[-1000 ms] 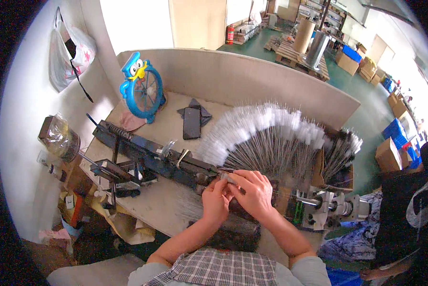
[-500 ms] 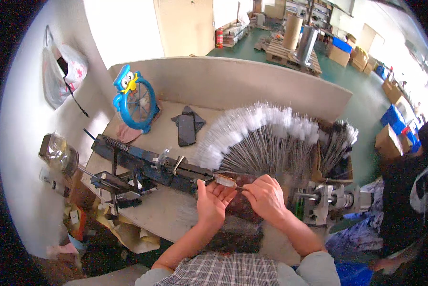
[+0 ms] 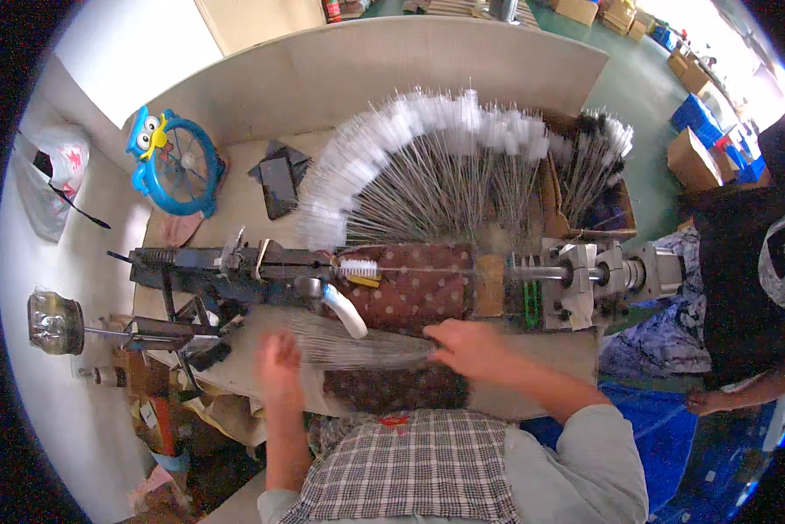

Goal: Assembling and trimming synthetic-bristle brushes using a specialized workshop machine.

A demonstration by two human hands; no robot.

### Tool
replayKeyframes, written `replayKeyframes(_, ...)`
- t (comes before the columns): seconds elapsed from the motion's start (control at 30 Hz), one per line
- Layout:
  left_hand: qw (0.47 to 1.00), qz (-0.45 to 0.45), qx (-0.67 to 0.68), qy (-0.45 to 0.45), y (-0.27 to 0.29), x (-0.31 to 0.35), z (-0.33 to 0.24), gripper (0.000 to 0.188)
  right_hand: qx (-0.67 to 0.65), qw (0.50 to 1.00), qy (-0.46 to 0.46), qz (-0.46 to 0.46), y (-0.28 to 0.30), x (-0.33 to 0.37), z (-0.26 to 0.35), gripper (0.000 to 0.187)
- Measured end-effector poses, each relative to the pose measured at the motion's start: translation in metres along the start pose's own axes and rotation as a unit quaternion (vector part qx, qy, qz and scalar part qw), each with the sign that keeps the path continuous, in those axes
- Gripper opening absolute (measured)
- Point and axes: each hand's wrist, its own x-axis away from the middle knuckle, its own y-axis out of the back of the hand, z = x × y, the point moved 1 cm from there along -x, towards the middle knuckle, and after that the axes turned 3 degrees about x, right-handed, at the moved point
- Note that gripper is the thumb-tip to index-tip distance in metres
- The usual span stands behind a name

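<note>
My right hand (image 3: 473,349) is closed at the right end of a bundle of thin metal wires (image 3: 357,343) on the near part of the bench. It appears to pinch the wire ends. My left hand (image 3: 280,360) is left of the bundle, smeared by motion, so its fingers cannot be read. Beyond the wires, a small white bristle brush (image 3: 359,268) sits at the black machine bar (image 3: 296,266). Its thin stem runs right toward the metal spindle (image 3: 541,273). A white-gripped lever (image 3: 347,313) juts toward me from the bar.
Many white wire brushes (image 3: 462,122) fan out behind the machine. A carton of brushes (image 3: 589,231) stands at right. A phone (image 3: 278,185) and a blue cartoon-shaped fan (image 3: 181,166) are at back left. At far right, another person's hand (image 3: 707,402) shows.
Both hands have left the brush and come nearer to me, the right to the wires and the left out to the side. The view has tilted downward.
</note>
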Motion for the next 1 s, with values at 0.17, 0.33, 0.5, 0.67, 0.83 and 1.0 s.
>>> replayKeyframes(0.17, 0.98, -0.107, -0.063, -0.157, 0.121, -0.024, -0.052, 0.033, 0.018, 0.998, -0.025, 0.06, 0.008, -0.008, -0.018, 0.02)
replayKeyframes(0.33, 0.963, -0.229, 0.06, -0.128, 0.191, -0.065, -0.092, 0.036, 0.045, 0.993, -0.05, 0.095, 0.028, -0.01, -0.014, 0.019)
replayKeyframes(0.5, 0.942, -0.27, -0.089, -0.18, 0.162, -0.055, -0.06, 0.038, 0.091, 0.991, -0.074, 0.065, 0.037, -0.007, -0.011, 0.018)
replayKeyframes(0.67, 0.972, -0.113, 0.204, -0.039, 0.124, -0.055, -0.024, 0.033, 0.146, 0.984, -0.088, 0.055, 0.039, 0.0, -0.022, 0.021)
replayKeyframes(0.83, 0.982, 0.173, 0.051, 0.063, -0.03, 0.017, 0.006, 0.031, 0.177, 0.982, -0.042, 0.044, 0.031, 0.013, -0.026, 0.025)
replayKeyframes(1.0, 0.954, 0.24, -0.023, 0.179, -0.14, 0.074, -0.004, 0.02, 0.166, 0.986, -0.018, 0.002, 0.023, 0.019, -0.017, 0.024)
